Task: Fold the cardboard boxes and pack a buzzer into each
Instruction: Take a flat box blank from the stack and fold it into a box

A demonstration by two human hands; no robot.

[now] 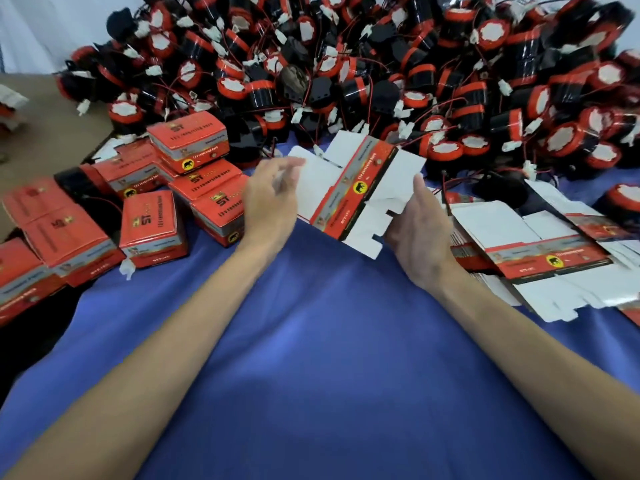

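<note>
Right hand (419, 233) grips one flat box (360, 181); left hand (270, 206) spread loose. About ten folded boxes (152, 223) left, buzzers (346, 64) heaped far on blue cloth (311, 341).

A blue cloth (311, 358) covers the table, with a brown sheet (41, 133) at the far left.

A blue cloth (311, 358) covers the table, softly creased under even light. A brown board (41, 112) lies at the far left, with a pale wall (52, 22) behind.
</note>
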